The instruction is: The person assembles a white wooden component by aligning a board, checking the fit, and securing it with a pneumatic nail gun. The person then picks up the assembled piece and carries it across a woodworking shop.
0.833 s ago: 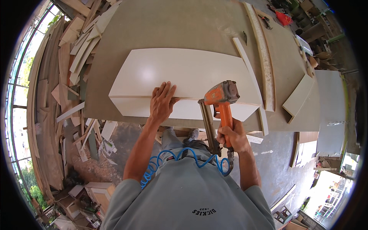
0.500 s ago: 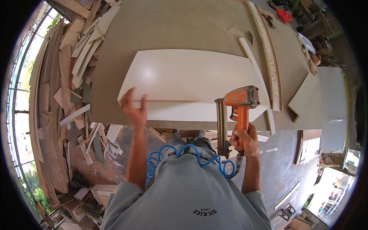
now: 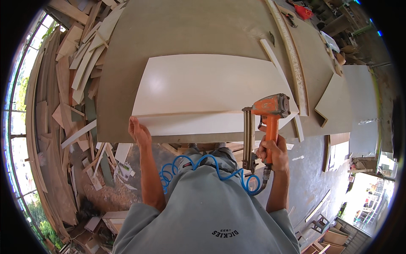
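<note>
Right of centre, the right hand (image 3: 275, 155) wraps its fingers around an orange nail gun (image 3: 272, 106). The white panel (image 3: 207, 86) lies mid-frame on the counter (image 3: 186, 31); the left hand (image 3: 140, 133) touches its left corner, fingers bunched, grip unclear.

Your grey shirt (image 3: 198, 207) bears dark lettering (image 3: 225, 233): an arched word and a smaller number, legible, inverted in view. A white scrap (image 3: 123, 171) to your left shows partial dark print. Your orange nail gun's (image 3: 272, 106) mark is illegible.
</note>
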Demonstrator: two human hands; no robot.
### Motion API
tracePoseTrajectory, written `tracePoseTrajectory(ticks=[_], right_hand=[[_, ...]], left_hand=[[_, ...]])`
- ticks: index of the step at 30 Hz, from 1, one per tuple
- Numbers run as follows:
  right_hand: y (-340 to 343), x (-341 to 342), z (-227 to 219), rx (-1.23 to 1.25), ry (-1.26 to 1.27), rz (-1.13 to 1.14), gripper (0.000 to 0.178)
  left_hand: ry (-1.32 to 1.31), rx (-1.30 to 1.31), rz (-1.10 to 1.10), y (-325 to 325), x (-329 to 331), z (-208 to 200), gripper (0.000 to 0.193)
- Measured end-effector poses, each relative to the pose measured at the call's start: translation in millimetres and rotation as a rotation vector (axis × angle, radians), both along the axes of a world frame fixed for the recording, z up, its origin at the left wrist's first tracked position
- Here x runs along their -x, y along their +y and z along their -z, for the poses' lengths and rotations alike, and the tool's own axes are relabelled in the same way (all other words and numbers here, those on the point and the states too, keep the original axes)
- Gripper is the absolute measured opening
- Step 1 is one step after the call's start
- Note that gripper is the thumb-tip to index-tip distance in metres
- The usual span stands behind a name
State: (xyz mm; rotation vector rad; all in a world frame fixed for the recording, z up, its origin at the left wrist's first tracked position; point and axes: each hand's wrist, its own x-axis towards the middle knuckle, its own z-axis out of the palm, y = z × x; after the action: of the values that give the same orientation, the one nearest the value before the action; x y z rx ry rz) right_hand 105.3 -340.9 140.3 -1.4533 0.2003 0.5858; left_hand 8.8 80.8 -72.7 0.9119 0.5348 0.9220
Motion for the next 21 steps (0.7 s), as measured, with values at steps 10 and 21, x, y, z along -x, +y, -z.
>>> tracePoseTrajectory(ticks=[10, 21], right_hand=[[6, 1, -5, 0.007, 0.002, -0.02, 0.051], [4, -4, -1, 0.035, 0.019, -0.069, 0.053]], left_hand=[[-0.037, -0.077, -0.014, -17, 0, -32, 0.03], [-0.134, -0.055, 0.136, -1, 10, -16, 0.032]])
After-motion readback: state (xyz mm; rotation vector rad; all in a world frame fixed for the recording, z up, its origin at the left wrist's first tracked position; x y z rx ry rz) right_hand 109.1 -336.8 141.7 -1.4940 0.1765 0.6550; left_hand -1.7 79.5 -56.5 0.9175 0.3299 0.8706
